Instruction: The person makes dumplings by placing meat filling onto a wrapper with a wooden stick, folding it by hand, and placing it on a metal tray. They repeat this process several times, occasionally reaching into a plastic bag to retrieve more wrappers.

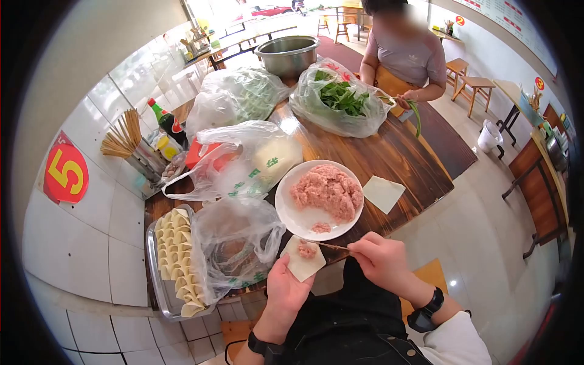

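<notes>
My left hand (287, 288) holds a square dough wrapper (302, 269) on its fingers near the table's front edge. A small lump of minced meat (307, 250) lies on the wrapper. With my right hand (372, 258) I grip a thin stick (331, 246), whose tip is at the meat lump. Just beyond my hands is a white plate (298, 214) with a mound of pink minced meat (328, 191). Another wrapper (384, 194) lies flat to the plate's right. On the left, a metal tray (159, 291) holds rows of folded dumplings (176, 255).
Plastic bags (237, 240) stand left of the plate; one bag of greens (344, 97) is farther back beside a metal pot (288, 56). Chopsticks (125, 137) and a bottle (170, 125) stand by the wall. A person (404, 58) across the table holds green stalks.
</notes>
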Action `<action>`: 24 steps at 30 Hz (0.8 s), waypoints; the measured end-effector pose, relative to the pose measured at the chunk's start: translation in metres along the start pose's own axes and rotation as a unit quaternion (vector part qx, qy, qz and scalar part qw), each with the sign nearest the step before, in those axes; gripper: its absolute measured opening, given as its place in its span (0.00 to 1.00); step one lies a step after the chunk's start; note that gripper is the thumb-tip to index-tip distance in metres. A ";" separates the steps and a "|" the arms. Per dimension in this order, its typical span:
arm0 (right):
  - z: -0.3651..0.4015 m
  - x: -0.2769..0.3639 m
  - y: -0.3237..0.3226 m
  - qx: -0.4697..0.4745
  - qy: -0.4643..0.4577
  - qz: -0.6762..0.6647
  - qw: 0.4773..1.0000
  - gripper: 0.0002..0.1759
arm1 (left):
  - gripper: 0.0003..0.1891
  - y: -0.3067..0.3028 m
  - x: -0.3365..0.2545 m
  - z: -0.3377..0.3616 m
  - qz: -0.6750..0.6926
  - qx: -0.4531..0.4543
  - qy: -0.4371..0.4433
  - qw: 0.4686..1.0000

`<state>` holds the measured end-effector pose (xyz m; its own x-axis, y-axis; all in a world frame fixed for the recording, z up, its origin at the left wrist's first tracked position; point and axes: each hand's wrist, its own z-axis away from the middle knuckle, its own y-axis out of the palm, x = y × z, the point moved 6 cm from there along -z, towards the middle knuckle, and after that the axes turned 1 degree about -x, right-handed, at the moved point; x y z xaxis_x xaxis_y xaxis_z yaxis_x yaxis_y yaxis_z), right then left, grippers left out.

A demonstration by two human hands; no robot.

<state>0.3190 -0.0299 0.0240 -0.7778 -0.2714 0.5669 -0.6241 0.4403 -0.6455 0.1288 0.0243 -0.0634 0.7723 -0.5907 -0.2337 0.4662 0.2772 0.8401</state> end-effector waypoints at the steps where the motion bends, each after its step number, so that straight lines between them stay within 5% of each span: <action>1: 0.000 0.002 0.004 0.028 -0.038 0.041 0.998 0.08 | 0.24 0.002 0.001 0.000 0.001 0.006 -0.002 1.000; 5: 0.008 0.011 0.008 0.052 -0.134 0.124 0.982 0.14 | 0.24 -0.003 -0.004 0.001 0.022 0.008 -0.012 1.000; 15: 0.019 0.009 -0.016 0.044 -0.155 0.147 0.976 0.12 | 0.24 -0.023 -0.012 -0.001 0.146 0.074 -0.083 0.983; 19: 0.003 0.000 -0.023 0.015 -0.013 -0.025 0.999 0.06 | 0.24 -0.019 -0.014 0.007 0.091 0.070 -0.039 0.993; 21: 0.003 -0.013 -0.012 0.081 0.136 -0.079 0.984 0.05 | 0.24 -0.014 -0.010 0.012 0.053 0.044 -0.027 0.997; 24: -0.013 -0.011 -0.012 0.013 0.045 0.015 0.999 0.03 | 0.24 -0.013 -0.005 0.013 0.020 0.016 -0.023 0.999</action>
<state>0.3356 -0.0216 0.0321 -0.7866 -0.1801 0.5907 -0.6039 0.4238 -0.6750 0.1137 0.0136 -0.0665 0.7683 -0.6149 -0.1777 0.4212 0.2768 0.8637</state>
